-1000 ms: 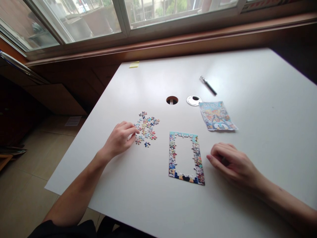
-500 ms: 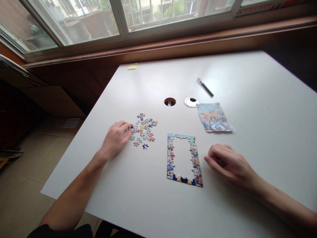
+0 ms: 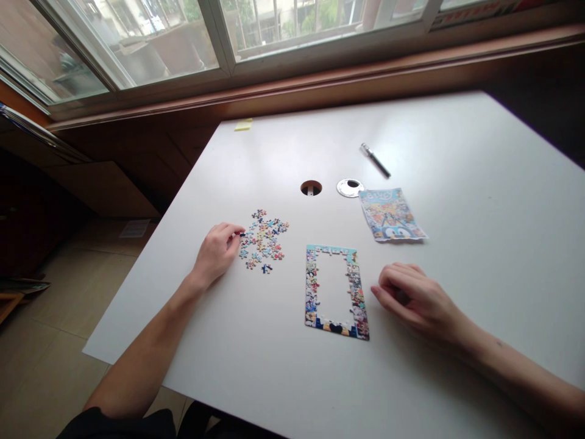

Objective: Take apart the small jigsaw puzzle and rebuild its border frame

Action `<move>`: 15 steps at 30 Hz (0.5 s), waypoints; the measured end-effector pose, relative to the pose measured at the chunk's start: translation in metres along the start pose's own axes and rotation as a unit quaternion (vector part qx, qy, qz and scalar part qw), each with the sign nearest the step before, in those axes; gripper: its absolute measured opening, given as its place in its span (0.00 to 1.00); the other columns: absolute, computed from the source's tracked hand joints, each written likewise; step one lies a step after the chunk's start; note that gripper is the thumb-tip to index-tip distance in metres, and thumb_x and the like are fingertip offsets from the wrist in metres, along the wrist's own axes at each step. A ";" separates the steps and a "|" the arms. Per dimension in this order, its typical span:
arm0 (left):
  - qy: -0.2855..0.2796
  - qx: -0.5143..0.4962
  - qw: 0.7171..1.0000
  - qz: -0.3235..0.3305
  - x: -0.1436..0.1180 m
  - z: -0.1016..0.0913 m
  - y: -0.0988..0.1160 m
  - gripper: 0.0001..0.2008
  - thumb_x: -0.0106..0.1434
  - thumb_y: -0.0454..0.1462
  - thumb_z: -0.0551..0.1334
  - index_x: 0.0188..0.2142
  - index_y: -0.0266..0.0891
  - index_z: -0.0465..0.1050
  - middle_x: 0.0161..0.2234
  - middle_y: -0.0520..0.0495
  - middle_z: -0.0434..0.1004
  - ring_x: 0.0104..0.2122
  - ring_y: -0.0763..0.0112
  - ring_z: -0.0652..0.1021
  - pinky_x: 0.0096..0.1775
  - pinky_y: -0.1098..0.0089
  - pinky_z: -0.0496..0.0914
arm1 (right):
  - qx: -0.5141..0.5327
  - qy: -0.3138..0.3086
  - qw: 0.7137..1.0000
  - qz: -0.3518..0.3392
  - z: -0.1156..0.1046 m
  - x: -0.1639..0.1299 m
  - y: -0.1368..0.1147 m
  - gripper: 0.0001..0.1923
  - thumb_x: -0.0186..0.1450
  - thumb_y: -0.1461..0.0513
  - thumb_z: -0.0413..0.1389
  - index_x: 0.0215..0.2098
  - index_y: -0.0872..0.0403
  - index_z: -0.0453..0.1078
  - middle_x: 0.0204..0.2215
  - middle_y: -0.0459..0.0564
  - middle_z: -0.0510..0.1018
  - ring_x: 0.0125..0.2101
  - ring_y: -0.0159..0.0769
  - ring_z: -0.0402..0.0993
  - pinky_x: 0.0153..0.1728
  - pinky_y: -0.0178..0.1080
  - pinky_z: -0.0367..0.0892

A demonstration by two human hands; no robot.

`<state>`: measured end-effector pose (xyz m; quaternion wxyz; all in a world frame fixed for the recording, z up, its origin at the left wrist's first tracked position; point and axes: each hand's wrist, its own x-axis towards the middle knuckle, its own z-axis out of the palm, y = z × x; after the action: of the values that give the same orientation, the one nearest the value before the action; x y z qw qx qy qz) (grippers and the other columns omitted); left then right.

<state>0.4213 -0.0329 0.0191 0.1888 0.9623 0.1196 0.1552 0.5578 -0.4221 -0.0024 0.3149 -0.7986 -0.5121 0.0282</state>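
Observation:
My left hand (image 3: 218,249) rests at the left edge of a loose heap of small jigsaw pieces (image 3: 265,235). Its thumb and index finger close on a dark puzzle piece (image 3: 242,234), mostly hidden by the fingertips. Right of the heap lies a rectangular puzzle border (image 3: 311,292), its joined edge pieces framing bare white table. My right hand (image 3: 411,299) lies on the table to the right of this border, apart from it. Its fingers are curled in, and nothing shows in them.
Beyond my right hand lies a creased picture sheet (image 3: 393,214). Behind it are a metal cable-hole cover (image 3: 350,188) and a black pen (image 3: 375,161). An open round hole (image 3: 311,188) pierces the white table (image 3: 256,341). A yellow sticky note (image 3: 244,125) sits at the far edge, below the window.
The view has shifted slightly, so the things on the table appear a little further left. Both hands keep their places and poses.

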 end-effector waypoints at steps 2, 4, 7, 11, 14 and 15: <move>0.003 0.006 1.000 -0.004 -0.001 0.001 0.002 0.10 0.68 0.37 0.56 0.42 0.41 0.77 0.42 0.47 0.78 0.41 0.64 0.75 0.48 0.65 0.69 | -0.001 0.000 1.000 -0.002 0.000 0.000 0.000 0.14 0.69 0.63 0.53 0.28 0.51 0.54 0.22 0.41 0.61 0.25 0.31 0.59 0.36 0.39 0.57; 0.009 0.015 1.000 -0.011 -0.001 0.004 0.005 0.10 0.68 0.40 0.58 0.42 0.42 0.77 0.41 0.47 0.77 0.41 0.63 0.75 0.48 0.64 0.69 | -0.003 0.001 1.000 -0.003 0.001 0.001 0.000 0.14 0.69 0.63 0.53 0.27 0.51 0.54 0.22 0.41 0.61 0.25 0.31 0.58 0.36 0.38 0.57; 0.018 0.022 0.999 -0.036 0.002 0.007 0.009 0.10 0.67 0.43 0.61 0.40 0.43 0.78 0.40 0.47 0.77 0.39 0.63 0.75 0.46 0.63 0.68 | -0.006 0.003 1.000 -0.003 0.001 0.002 -0.001 0.14 0.69 0.63 0.53 0.27 0.51 0.54 0.22 0.40 0.61 0.25 0.31 0.58 0.36 0.38 0.57; -0.007 0.001 0.998 -0.060 0.012 0.006 0.009 0.07 0.63 0.42 0.63 0.36 0.42 0.77 0.38 0.48 0.76 0.34 0.65 0.75 0.42 0.64 0.68 | -0.010 0.006 1.000 0.001 0.001 0.003 -0.003 0.15 0.69 0.62 0.53 0.27 0.51 0.54 0.22 0.40 0.61 0.25 0.30 0.58 0.36 0.38 0.57; -0.021 -0.019 0.998 -0.054 0.018 0.002 0.007 0.06 0.61 0.41 0.64 0.34 0.41 0.75 0.38 0.47 0.76 0.35 0.65 0.76 0.42 0.64 0.69 | -0.008 0.010 1.000 0.004 0.001 0.004 -0.004 0.15 0.70 0.62 0.52 0.27 0.51 0.53 0.22 0.40 0.62 0.24 0.30 0.58 0.37 0.38 0.57; -0.025 -0.027 0.998 -0.051 0.019 0.000 0.008 0.06 0.61 0.40 0.64 0.34 0.40 0.74 0.37 0.47 0.77 0.36 0.64 0.76 0.42 0.64 0.70 | -0.008 0.011 1.000 0.006 0.001 0.004 -0.005 0.15 0.69 0.62 0.52 0.27 0.51 0.53 0.22 0.40 0.62 0.24 0.30 0.58 0.37 0.38 0.57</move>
<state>0.4402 -0.0349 0.0270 0.2256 0.9530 0.1593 0.1246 0.5557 -0.4167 0.0006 0.3143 -0.8044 -0.5039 0.0174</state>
